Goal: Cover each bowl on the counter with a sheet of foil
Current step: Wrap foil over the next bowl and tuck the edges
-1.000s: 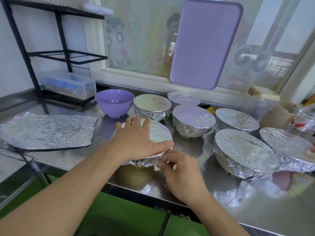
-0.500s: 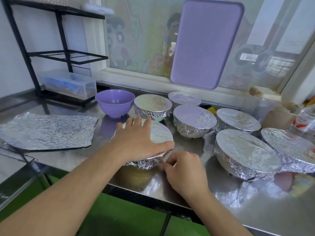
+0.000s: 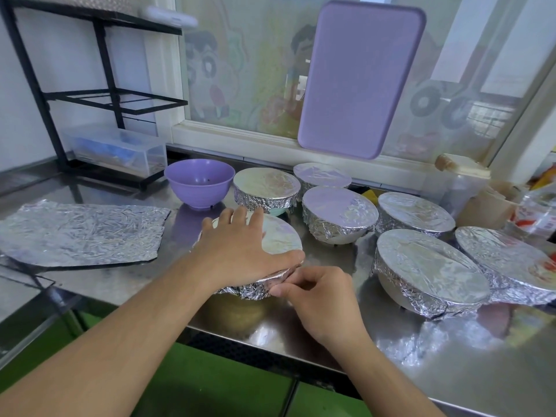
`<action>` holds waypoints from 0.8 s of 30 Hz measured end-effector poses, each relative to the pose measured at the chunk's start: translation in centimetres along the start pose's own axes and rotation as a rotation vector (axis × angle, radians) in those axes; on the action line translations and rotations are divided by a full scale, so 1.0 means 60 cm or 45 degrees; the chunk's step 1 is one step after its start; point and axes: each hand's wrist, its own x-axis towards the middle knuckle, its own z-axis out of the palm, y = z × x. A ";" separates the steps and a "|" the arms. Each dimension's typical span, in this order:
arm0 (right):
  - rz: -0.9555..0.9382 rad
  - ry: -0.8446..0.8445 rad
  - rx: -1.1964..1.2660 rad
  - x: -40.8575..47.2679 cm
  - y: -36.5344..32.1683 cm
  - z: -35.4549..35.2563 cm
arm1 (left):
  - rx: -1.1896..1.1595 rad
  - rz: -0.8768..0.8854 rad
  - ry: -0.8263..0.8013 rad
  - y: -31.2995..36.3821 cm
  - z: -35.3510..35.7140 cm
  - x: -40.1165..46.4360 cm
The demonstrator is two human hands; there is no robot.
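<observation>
A foil-topped bowl stands near the front of the steel counter. My left hand lies flat on its foil top, fingers straight and thumb along the near rim. My right hand pinches the crumpled foil edge at the bowl's near right side. An uncovered purple bowl stands behind to the left. A loose foil sheet lies flat at the left. Several foil-covered bowls stand to the right, such as one in the middle and a big one near the front.
A purple cutting board leans on the window. A black rack with a clear plastic box fills the back left. Containers and packets crowd the back right corner. The counter's front edge runs below my wrists.
My right hand has moved up from the counter to the bowl's near rim and now pinches the foil edge. My left hand stays on top.
</observation>
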 end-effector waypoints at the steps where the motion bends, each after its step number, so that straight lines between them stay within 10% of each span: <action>1: 0.007 0.003 -0.083 0.002 0.004 -0.002 | -0.001 0.001 -0.004 -0.001 0.001 0.000; 7: -0.122 0.345 -0.317 0.015 0.017 -0.021 | -0.008 0.002 0.004 0.000 0.001 0.000; 24: -0.375 -0.411 -0.588 0.000 0.019 -0.015 | 0.016 0.006 0.009 0.001 -0.001 -0.003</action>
